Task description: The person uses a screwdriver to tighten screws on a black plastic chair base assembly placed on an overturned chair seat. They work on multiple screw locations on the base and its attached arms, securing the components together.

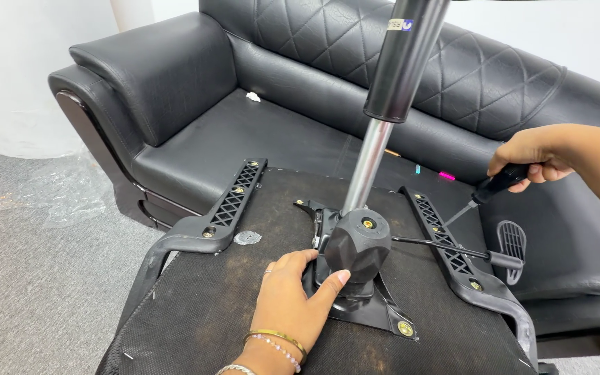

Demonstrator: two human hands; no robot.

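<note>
- The upturned chair seat (pixel 196 312) lay underside up, its far edge against a black sofa (pixel 244 132); grey carpet (pixel 29 278) showed to the left.
- The left hand (pixel 293 302) rested flat on the seat base, thumb and fingers spread against the black tension knob (pixel 357 243) of the tilt mechanism (pixel 376 312); it braced the part and did not close round it.
- The right hand (pixel 532 156) was clenched round the dark handle of a screwdriver (pixel 484 194), whose tip pointed down at the right armrest bracket (pixel 453 243).
- The gas lift column (pixel 390 90) stood upright out of the mechanism, chrome below and black above.
- The left armrest bracket (pixel 227 205) lay bolted along the opposite edge, brass-coloured screw heads visible in both brackets.
- A thin lever rod (pixel 453 250) ran from the mechanism across the right bracket.
- Step in hand, as judged: fastening work on the right bracket, with the seat steadied by the other hand.
- Next move, as judged: the tip needs seating squarely in a screw head, with downward pressure held while the seat is kept from shifting.
</note>
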